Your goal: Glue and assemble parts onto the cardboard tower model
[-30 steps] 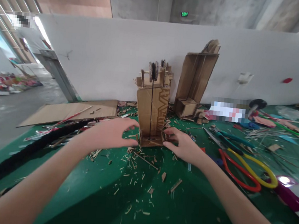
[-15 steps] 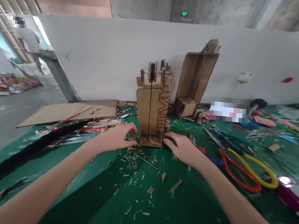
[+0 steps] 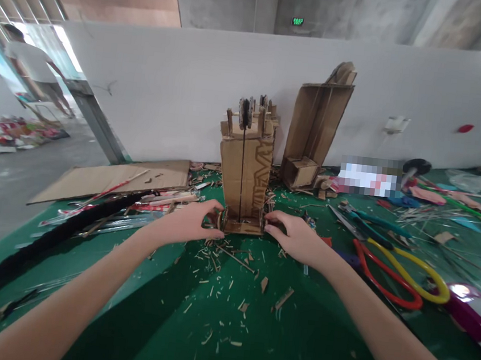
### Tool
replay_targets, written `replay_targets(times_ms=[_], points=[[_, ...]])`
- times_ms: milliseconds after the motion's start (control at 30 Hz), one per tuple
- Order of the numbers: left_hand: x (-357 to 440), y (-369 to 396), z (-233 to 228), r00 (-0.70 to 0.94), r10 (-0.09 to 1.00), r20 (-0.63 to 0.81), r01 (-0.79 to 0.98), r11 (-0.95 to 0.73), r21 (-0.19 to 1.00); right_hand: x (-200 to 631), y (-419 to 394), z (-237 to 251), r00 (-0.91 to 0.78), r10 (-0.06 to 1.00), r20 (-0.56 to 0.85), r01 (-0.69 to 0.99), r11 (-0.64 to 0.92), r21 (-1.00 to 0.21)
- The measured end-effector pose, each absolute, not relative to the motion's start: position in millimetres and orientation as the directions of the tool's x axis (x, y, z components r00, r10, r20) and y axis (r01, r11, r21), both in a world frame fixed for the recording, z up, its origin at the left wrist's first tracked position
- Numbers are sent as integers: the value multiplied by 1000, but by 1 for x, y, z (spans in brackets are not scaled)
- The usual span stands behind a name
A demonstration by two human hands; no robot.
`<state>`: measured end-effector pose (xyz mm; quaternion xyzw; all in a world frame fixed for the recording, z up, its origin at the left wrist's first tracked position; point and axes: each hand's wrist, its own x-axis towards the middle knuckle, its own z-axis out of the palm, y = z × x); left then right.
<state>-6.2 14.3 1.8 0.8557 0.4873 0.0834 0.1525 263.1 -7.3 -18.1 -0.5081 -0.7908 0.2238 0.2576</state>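
A tall cardboard tower model (image 3: 245, 169) stands upright on the green table (image 3: 250, 330), with small wheels and sticks at its top and a dark string running down its front. My left hand (image 3: 190, 223) pinches the left corner of its base. On the other side my right hand (image 3: 292, 236) grips the right corner of the base. Both forearms reach in from the bottom of the view.
A second open cardboard box (image 3: 314, 130) leans on the white wall behind. Scissors with red and yellow handles (image 3: 390, 270) and pliers (image 3: 365, 222) lie right. Flat cardboard (image 3: 111, 181), sticks and a black braid (image 3: 35, 250) lie left. Scraps litter the middle. A person (image 3: 29, 66) stands far left.
The tower went from slightly tilted to upright on the table. Both hands closed in on the base corners. The person at far left walked further into view.
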Motion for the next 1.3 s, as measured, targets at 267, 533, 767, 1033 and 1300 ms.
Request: replay_targets(times_ms=[267,533,767,1033,1300], points=[[-5,15,2,514,857,-31,818,-479,320,261,-7,-18,-343,914,217,706,403,-582],[-7,17,0,512,859,-24,823,-482,299,259,-7,-19,-341,913,223,691,404,-599],[-10,19,0,482,876,-6,842,-462,280,262,-9,-21,-369,903,221,582,410,-703],[-11,21,-4,490,871,36,789,-461,406,254,-15,-19,-355,898,259,628,434,-646],[-8,17,1,494,869,24,787,-459,413,252,-15,-19,-390,873,292,775,482,-409]])
